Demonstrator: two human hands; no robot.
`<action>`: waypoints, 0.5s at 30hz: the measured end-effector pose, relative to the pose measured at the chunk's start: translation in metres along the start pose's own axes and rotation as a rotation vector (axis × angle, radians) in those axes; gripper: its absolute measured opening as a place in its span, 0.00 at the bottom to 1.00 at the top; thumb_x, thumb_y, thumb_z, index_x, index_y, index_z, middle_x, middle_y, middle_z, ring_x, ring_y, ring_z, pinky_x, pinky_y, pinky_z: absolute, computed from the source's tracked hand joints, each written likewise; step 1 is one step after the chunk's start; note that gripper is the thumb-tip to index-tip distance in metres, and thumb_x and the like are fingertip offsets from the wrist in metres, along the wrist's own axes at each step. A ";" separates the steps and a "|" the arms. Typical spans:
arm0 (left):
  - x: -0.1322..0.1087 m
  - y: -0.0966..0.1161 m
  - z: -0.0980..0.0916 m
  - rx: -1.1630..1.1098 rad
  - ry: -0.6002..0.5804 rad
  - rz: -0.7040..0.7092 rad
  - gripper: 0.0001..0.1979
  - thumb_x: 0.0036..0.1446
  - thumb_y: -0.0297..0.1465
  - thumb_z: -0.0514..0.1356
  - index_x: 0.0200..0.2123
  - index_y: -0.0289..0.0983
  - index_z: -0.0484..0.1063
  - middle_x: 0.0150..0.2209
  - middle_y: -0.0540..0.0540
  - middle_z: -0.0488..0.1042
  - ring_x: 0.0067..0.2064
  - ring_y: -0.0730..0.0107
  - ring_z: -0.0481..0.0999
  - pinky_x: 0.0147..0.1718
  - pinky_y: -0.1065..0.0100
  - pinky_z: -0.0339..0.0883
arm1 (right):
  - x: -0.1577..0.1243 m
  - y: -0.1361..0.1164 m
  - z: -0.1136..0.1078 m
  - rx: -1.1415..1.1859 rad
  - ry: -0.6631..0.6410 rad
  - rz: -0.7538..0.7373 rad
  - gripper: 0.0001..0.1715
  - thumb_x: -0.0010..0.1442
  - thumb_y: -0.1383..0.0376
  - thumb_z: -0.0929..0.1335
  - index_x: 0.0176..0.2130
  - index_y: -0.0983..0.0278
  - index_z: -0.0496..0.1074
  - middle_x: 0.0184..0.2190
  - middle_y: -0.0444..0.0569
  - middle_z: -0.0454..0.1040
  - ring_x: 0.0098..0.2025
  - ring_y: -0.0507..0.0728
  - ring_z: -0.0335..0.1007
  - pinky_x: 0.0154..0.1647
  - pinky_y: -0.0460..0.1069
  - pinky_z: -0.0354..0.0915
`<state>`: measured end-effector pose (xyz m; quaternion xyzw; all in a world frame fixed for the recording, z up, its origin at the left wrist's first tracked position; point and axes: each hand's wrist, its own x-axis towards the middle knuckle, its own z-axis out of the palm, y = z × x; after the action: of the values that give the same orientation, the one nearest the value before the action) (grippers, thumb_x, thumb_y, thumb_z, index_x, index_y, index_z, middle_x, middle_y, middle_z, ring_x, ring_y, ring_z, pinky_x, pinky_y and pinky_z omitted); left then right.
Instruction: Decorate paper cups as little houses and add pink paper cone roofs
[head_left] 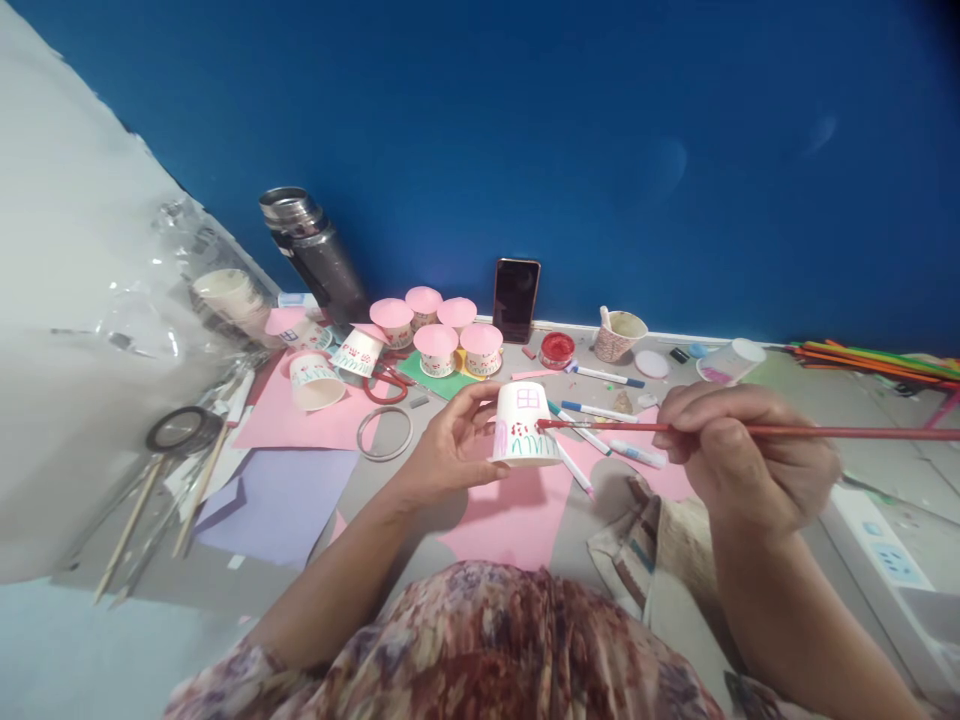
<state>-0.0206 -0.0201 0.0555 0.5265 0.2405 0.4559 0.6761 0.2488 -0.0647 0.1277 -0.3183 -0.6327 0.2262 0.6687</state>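
My left hand (455,447) holds a white paper cup (525,400) upside down, thumb low on its side and fingers behind it. The cup carries a purple window drawing, red dots and green grass strokes. My right hand (742,455) grips a long red paintbrush (615,428), its tip at the red dots on the cup. Behind stand several cups with pink paper tops (435,348). An open jar of red paint (556,349) sits near the wall.
Markers (600,411) lie behind the held cup. A steel thermos (322,250) and an upright phone (516,298) stand by the blue wall. Purple paper (277,505) and tape (182,430) lie left; a cloth (682,550) and power strip (885,550) lie right.
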 end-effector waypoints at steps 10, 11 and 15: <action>-0.001 0.001 0.000 0.026 -0.021 0.002 0.40 0.43 0.27 0.79 0.60 0.46 0.71 0.65 0.40 0.71 0.68 0.44 0.69 0.64 0.49 0.64 | 0.000 0.001 -0.002 -0.028 0.004 -0.031 0.08 0.68 0.64 0.71 0.39 0.62 0.82 0.25 0.48 0.77 0.25 0.56 0.72 0.22 0.52 0.66; -0.001 0.000 0.000 0.028 -0.025 0.005 0.40 0.43 0.27 0.79 0.60 0.46 0.71 0.65 0.40 0.71 0.67 0.44 0.69 0.64 0.49 0.64 | 0.001 0.001 -0.002 -0.029 0.013 -0.039 0.08 0.68 0.64 0.71 0.39 0.62 0.82 0.25 0.49 0.77 0.25 0.56 0.72 0.21 0.51 0.65; -0.001 -0.002 -0.001 0.032 -0.029 0.017 0.40 0.44 0.27 0.78 0.61 0.47 0.71 0.66 0.40 0.70 0.68 0.45 0.69 0.64 0.49 0.64 | 0.001 0.002 -0.004 -0.045 0.014 -0.042 0.08 0.68 0.63 0.71 0.38 0.61 0.82 0.24 0.48 0.77 0.24 0.56 0.72 0.20 0.51 0.66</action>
<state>-0.0208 -0.0203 0.0533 0.5459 0.2335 0.4500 0.6671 0.2527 -0.0630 0.1277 -0.3214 -0.6396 0.1957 0.6703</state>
